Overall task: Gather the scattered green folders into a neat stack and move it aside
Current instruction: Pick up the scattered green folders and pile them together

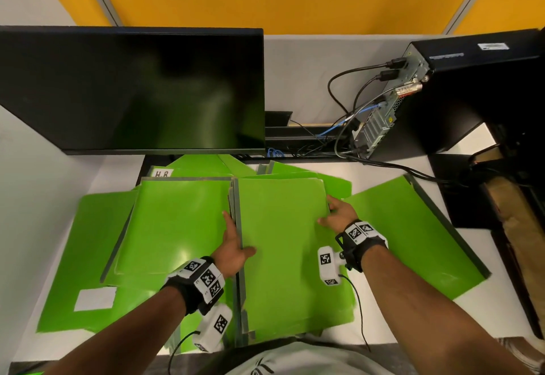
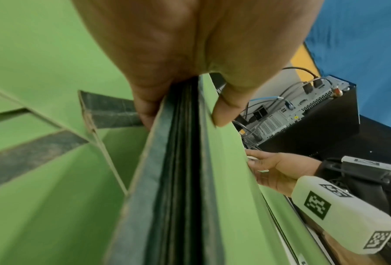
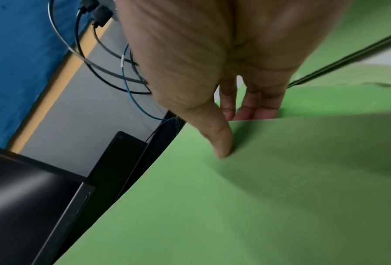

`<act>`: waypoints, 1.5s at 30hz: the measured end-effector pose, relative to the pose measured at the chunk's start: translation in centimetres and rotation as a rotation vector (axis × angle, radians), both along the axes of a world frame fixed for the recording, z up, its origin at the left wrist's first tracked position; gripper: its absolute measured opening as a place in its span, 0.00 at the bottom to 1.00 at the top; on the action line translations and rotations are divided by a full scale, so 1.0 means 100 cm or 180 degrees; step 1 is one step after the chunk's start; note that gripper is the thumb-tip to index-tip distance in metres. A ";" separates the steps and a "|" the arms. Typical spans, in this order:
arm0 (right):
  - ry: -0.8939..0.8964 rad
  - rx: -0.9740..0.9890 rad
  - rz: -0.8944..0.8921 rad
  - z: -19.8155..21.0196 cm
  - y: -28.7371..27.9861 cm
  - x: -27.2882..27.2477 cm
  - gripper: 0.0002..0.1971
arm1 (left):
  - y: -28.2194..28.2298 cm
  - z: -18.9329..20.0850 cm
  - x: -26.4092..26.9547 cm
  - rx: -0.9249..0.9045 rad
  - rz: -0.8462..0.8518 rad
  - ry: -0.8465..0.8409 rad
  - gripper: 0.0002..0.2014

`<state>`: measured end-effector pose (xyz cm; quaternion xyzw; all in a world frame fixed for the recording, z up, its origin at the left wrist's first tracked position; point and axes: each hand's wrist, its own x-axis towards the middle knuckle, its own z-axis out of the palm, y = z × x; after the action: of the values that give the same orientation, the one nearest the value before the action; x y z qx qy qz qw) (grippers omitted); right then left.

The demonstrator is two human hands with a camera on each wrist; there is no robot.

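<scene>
Both forearms are reaching out from the bottom of the head view, wearing tagged wrist bands, and between them a stack of green folders (image 1: 283, 256) is lying in the middle of the white table (image 1: 501, 309). The left hand (image 1: 234, 245) is gripping the stack's dark spine edge: in the left wrist view the thumb (image 2: 224, 111) is pressing on the top cover while the fingers (image 2: 144, 114) are curling under the layered spines. The right hand (image 1: 339, 212) is clamping the opposite long edge, thumb flat on the top cover and fingers tucked beneath it, as the right wrist view shows.

Judging by this, the gathering step is partly done and the person is squaring up or lifting the collected stack. Several loose folders are still lying around it: a second pile (image 1: 174, 224) just to the left, one with a white label (image 1: 94, 298) beneath that, and a single folder (image 1: 413, 233) fanned out to the right. The next move is probably calling for a level carry of the held stack onto one of these, edges aligned, without letting the slick covers slide apart.

No containers are showing; the folders look closed, so any contents are hidden. A dark monitor (image 1: 132, 88) and a computer case (image 1: 460, 94) are standing behind.
</scene>
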<state>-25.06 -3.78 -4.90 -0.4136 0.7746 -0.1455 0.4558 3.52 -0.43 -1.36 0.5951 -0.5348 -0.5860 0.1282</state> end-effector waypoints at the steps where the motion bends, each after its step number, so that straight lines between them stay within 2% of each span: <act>1: 0.0044 -0.0023 -0.0015 -0.001 0.003 -0.002 0.34 | 0.001 -0.003 0.000 -0.0019 -0.0084 -0.0033 0.56; 4: -0.0076 0.0140 -0.0343 -0.002 0.010 0.001 0.35 | 0.002 -0.006 -0.003 0.0004 0.0036 0.0244 0.57; 5: -0.0183 0.0183 -0.0497 -0.002 0.010 0.004 0.39 | 0.002 -0.009 -0.007 -0.0032 0.0191 0.0355 0.55; 7: -0.0185 0.0237 -0.0444 0.000 0.006 0.008 0.43 | -0.001 -0.012 -0.012 -0.0074 0.0592 0.0386 0.52; 9: 0.0067 0.0330 -0.0014 0.008 0.005 0.005 0.38 | -0.010 -0.019 -0.009 0.0116 0.1023 0.0282 0.49; 12: 0.0124 0.0122 0.0290 0.021 0.011 -0.016 0.25 | -0.024 -0.026 -0.003 0.0389 0.1282 0.0127 0.34; 14: 0.0565 -0.0133 0.0253 0.018 0.020 -0.045 0.22 | -0.031 -0.018 -0.008 0.0338 0.1344 0.0056 0.30; 16: 0.1462 -0.0276 0.0347 0.014 0.035 -0.082 0.23 | -0.038 -0.010 -0.014 0.0163 0.1292 0.0029 0.29; 18: 0.2155 -0.0091 0.0450 0.008 0.056 -0.121 0.28 | -0.043 -0.007 -0.018 0.0085 0.1266 -0.0009 0.29; 19: 0.2292 0.0106 0.0387 0.005 0.068 -0.139 0.32 | -0.045 -0.007 -0.019 0.0070 0.1270 -0.0047 0.30; 23: 0.2125 0.0634 -0.0297 -0.008 0.109 -0.197 0.55 | -0.045 -0.011 -0.021 -0.0068 0.1211 -0.0379 0.34; 26: 0.1903 0.0785 -0.0264 -0.014 0.138 -0.221 0.61 | -0.045 -0.015 -0.018 -0.0255 0.0893 -0.0694 0.32; 30: 0.1866 0.0688 -0.0126 -0.016 0.160 -0.232 0.60 | -0.049 -0.016 -0.014 -0.0374 0.0743 -0.1015 0.30; 34: 0.2003 0.0608 -0.0458 -0.013 0.146 -0.228 0.54 | -0.049 -0.014 -0.014 -0.0316 0.0794 -0.0999 0.30; 39: 0.2027 0.1011 -0.0400 -0.010 0.135 -0.221 0.55 | -0.050 -0.013 -0.015 -0.0149 0.0932 -0.0964 0.29; 41: 0.1937 0.0825 -0.0513 -0.010 0.133 -0.218 0.46 | -0.050 -0.012 -0.014 -0.0078 0.1002 -0.0928 0.26; 43: 0.1798 0.0398 -0.0776 -0.006 0.132 -0.212 0.31 | -0.051 -0.016 -0.011 0.0005 0.1105 -0.0851 0.30; 45: 0.1784 0.0267 -0.0935 -0.001 0.129 -0.206 0.27 | -0.050 -0.018 -0.011 0.0035 0.1140 -0.0817 0.35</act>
<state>-45.68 9.14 -5.04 -0.3022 0.9268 -0.0581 0.2155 2.40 -5.44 -3.19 0.7510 -0.4293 -0.4762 0.1578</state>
